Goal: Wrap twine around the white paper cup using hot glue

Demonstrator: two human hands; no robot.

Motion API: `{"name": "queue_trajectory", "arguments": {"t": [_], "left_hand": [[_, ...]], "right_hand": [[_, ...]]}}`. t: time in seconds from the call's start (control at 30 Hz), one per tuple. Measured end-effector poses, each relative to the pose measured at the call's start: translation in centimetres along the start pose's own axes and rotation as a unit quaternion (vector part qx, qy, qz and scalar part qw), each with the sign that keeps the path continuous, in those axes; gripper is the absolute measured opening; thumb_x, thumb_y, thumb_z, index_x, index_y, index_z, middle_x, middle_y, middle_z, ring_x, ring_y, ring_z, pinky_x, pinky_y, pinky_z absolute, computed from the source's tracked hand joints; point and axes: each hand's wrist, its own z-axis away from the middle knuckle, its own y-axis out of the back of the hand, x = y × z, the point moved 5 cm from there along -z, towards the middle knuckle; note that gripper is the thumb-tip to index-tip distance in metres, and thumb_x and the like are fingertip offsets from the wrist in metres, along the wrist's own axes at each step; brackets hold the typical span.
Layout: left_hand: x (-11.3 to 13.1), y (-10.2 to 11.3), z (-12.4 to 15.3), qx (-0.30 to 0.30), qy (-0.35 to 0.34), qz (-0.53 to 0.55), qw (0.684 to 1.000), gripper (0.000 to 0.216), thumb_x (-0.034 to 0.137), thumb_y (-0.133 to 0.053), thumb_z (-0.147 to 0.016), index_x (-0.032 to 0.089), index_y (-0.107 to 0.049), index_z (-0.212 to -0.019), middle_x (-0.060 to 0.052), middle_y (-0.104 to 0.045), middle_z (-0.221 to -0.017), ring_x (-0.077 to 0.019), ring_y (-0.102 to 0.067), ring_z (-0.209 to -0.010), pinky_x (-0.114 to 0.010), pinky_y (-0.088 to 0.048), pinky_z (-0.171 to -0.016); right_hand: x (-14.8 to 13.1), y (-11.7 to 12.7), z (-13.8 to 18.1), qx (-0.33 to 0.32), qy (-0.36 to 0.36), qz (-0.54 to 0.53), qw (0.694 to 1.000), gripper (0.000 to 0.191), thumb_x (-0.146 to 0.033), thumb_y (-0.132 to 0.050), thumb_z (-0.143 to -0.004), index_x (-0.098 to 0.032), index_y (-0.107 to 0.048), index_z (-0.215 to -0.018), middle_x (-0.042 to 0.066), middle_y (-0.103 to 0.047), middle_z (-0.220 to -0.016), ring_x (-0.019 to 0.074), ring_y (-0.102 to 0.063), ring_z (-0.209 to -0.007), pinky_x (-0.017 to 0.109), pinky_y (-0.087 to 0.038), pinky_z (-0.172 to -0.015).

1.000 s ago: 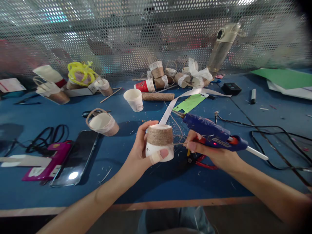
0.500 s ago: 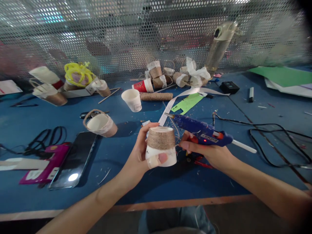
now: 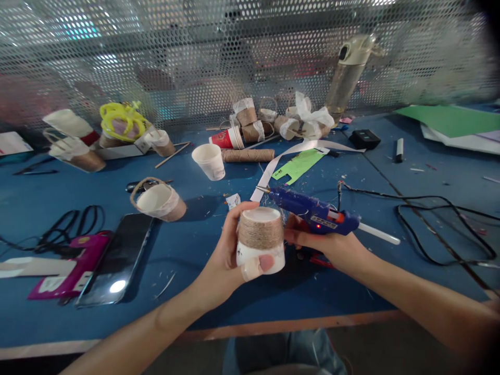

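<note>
My left hand point(image 3: 230, 255) grips an upside-down white paper cup point(image 3: 261, 240) whose upper half is wound with brown twine. A bandage wraps the thumb pressed on the cup's white lower part. My right hand point(image 3: 328, 247) holds a blue hot glue gun point(image 3: 312, 210) just right of and behind the cup, its metal nozzle pointing left past the cup's top; its fingers reach to the cup's right side. A white glue stick juts from the gun's back.
The blue table point(image 3: 390, 182) carries a black cable point(image 3: 429, 208), a dark phone point(image 3: 117, 260), a magenta case point(image 3: 70, 268), a plain white cup point(image 3: 210, 160), a handled twine cup point(image 3: 158, 199), a twine roll point(image 3: 248, 155), green paper point(image 3: 299, 164), several finished cups and a bottle point(image 3: 349, 73) by the perforated screen.
The glue gun has swung left and closer to the cup, its nozzle now reaching behind the cup's top. The cup has shifted slightly right and down.
</note>
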Motion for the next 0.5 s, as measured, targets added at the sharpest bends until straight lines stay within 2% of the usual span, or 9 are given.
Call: {"name": "queue_trajectory", "arguments": {"t": [0.13, 0.23, 0.33, 0.43, 0.5], "left_hand": [[-0.5, 0.0, -0.1, -0.008, 0.030, -0.019, 0.999, 0.071, 0.029, -0.081, -0.086, 0.052, -0.045, -0.143, 0.001, -0.058, -0.136, -0.0213, -0.064, -0.113, -0.037, -0.055, -0.098], [-0.8, 0.3, -0.3, 0.023, 0.032, -0.050, 0.998, 0.082, 0.029, -0.085, -0.082, 0.047, -0.041, -0.149, -0.003, -0.052, -0.149, -0.0296, -0.058, -0.127, -0.046, -0.050, -0.107], [-0.7, 0.7, -0.4, 0.051, 0.035, -0.045, 0.997, 0.091, 0.028, -0.087, -0.079, 0.043, -0.037, -0.153, -0.006, -0.051, -0.154, -0.0343, -0.054, -0.136, -0.049, -0.049, -0.110], [-0.2, 0.9, -0.2, 0.051, 0.033, 0.024, 0.998, 0.089, 0.032, -0.086, -0.080, 0.041, -0.039, -0.154, -0.007, -0.059, -0.147, -0.0338, -0.063, -0.127, -0.047, -0.054, -0.102], [0.4, 0.7, -0.1, 0.016, 0.036, 0.090, 0.995, 0.084, 0.038, -0.085, -0.080, 0.040, -0.043, -0.153, -0.008, -0.064, -0.139, -0.0319, -0.072, -0.109, -0.043, -0.060, -0.088]], "right_hand": [[-0.2, -0.1, 0.0, 0.014, 0.010, 0.034, 0.999, 0.031, -0.034, -0.090, -0.073, -0.023, -0.061, -0.078, -0.005, -0.066, -0.067, 0.0136, -0.061, -0.058, 0.029, -0.053, -0.059], [-0.3, -0.2, -0.1, 0.035, 0.013, 0.068, 0.997, 0.032, -0.041, -0.088, -0.075, -0.024, -0.061, -0.076, -0.004, -0.065, -0.066, 0.0155, -0.062, -0.059, 0.031, -0.055, -0.058], [-0.1, 0.0, -0.2, 0.052, 0.025, 0.069, 0.996, 0.027, -0.039, -0.087, -0.077, -0.024, -0.063, -0.078, -0.003, -0.069, -0.072, 0.0171, -0.067, -0.066, 0.034, -0.059, -0.067], [0.4, 0.6, -0.4, 0.071, 0.038, 0.062, 0.995, 0.026, -0.035, -0.089, -0.074, -0.024, -0.068, -0.083, 0.000, -0.075, -0.084, 0.0198, -0.071, -0.081, 0.038, -0.060, -0.082], [0.9, 1.3, -0.7, 0.095, 0.048, 0.072, 0.992, 0.026, -0.037, -0.090, -0.073, -0.024, -0.071, -0.085, 0.000, -0.075, -0.089, 0.0209, -0.072, -0.088, 0.040, -0.059, -0.090]]}}
